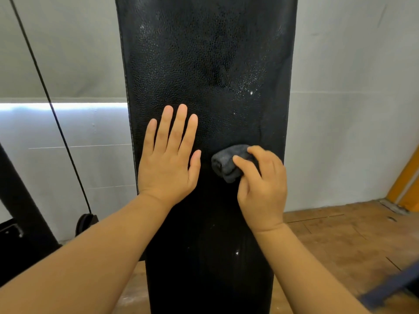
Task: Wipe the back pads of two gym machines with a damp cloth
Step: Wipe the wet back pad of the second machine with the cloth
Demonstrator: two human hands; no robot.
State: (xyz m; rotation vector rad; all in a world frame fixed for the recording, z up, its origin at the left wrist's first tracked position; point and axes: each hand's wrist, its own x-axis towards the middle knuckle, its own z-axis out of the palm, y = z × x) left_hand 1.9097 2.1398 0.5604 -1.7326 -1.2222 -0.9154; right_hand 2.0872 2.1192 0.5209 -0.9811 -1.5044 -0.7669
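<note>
A tall black textured back pad (204, 64) fills the middle of the head view, with pale scuffs and specks on its right half. My left hand (169, 159) lies flat on the pad's left side, fingers spread and pointing up. My right hand (263, 184) presses a bunched dark grey cloth (226, 165) against the pad, just right of the left thumb. The cloth sticks out to the left of my fingers. Only this one pad is in view.
A black cable (56, 114) runs diagonally down the left to a black pulley (85, 223) near the floor. A black frame bar (20, 200) stands at the far left. Grey wall panels sit behind, wooden floor (340, 241) at the lower right, a yellow post (405, 177) at the right edge.
</note>
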